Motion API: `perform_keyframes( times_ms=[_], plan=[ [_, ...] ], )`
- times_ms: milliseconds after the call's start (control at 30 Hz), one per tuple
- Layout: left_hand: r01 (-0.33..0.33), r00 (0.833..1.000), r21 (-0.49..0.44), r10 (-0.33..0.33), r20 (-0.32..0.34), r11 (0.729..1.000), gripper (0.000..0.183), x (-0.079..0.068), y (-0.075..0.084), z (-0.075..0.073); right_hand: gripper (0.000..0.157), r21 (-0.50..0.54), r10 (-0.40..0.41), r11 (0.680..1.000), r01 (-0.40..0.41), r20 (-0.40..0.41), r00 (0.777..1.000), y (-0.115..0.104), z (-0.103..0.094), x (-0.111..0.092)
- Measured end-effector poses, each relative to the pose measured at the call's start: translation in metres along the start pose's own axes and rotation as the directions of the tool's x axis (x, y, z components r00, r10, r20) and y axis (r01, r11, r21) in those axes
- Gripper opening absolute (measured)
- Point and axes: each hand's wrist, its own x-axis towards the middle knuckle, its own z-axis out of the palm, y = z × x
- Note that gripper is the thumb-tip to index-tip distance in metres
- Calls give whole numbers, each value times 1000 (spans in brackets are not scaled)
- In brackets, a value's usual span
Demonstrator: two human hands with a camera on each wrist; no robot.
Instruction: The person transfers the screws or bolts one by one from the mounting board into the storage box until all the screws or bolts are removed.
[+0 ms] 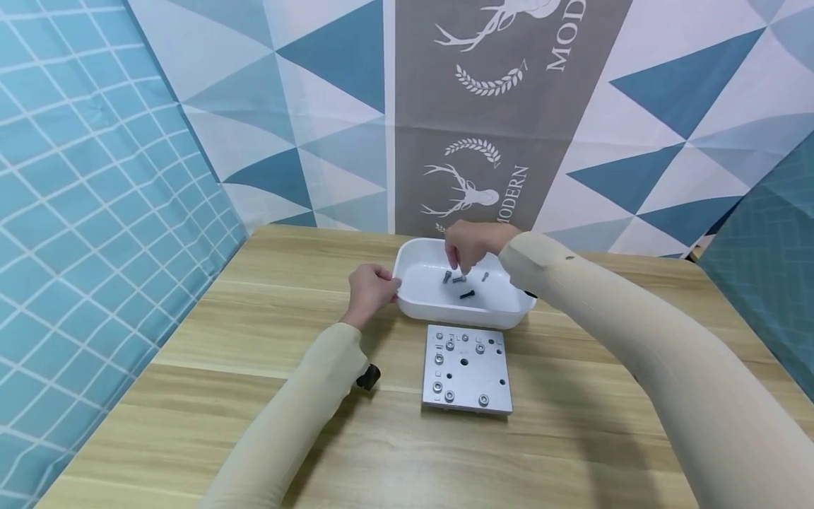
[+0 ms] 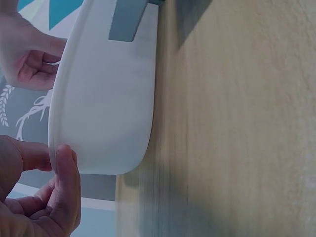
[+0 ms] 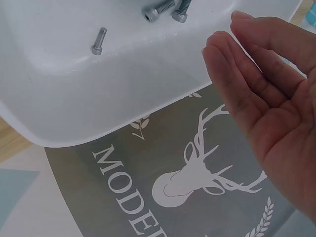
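Observation:
A white tray [image 1: 432, 307] holds several socket head screws, among them a black screw [image 1: 467, 294] and a small silver screw [image 3: 99, 41]. My left hand [image 1: 371, 291] pinches the tray's left rim between thumb and fingers, as the left wrist view shows up close. Over the tray hovers my right hand [image 1: 467, 244], fingers pointing down and slightly bent. In the right wrist view nothing appears between its fingertips [image 3: 218, 42], and two more silver screws [image 3: 159, 10] lie beneath. A square metal plate [image 1: 473, 380] with holes and several screws set in it lies in front of the tray.
The wooden table [image 1: 254, 353] carries both tray and plate. Patterned cloth [image 1: 343, 106] hangs right behind the tray, and blue checked cloth [image 1: 83, 212] borders the left side. A black strap piece [image 1: 368, 377] shows at my left wrist.

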Motion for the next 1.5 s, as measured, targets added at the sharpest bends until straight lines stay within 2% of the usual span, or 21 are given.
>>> perform_keyframes(
  times_ms=[333,467,567,733,900,1067,1300,1500],
  plan=[
    [-15,1000,11,16,-23,1000,9,-2,-1,1,17,-9,-25,1000,25,-15,1000,2,4,-7],
    [-17,999,18,18,-28,1000,10,-2,-1,1,15,57,-103,993,104,-29,994,-3,8,-16],
    [-8,1000,25,9,-26,1000,11,-3,0,1,13,102,-188,976,192,-47,981,-15,13,-26],
    [-10,1000,19,11,-17,1000,11,-3,1,1,12,97,-262,959,265,-46,964,-41,23,-47],
    [-13,1000,8,13,-12,1000,11,-2,0,1,13,85,-240,967,239,4,971,-56,36,-59],
    [-1,1000,-7,1,-9,1000,11,-1,-1,2,14,87,-201,976,199,25,979,-57,46,-64],
    [19,1000,7,-19,1,1000,11,1,0,2,14,88,-195,977,192,20,981,-51,56,-66],
    [10,1000,3,-10,3,1000,12,1,0,1,14,99,-183,978,183,-3,983,-51,61,-67]
  ],
)
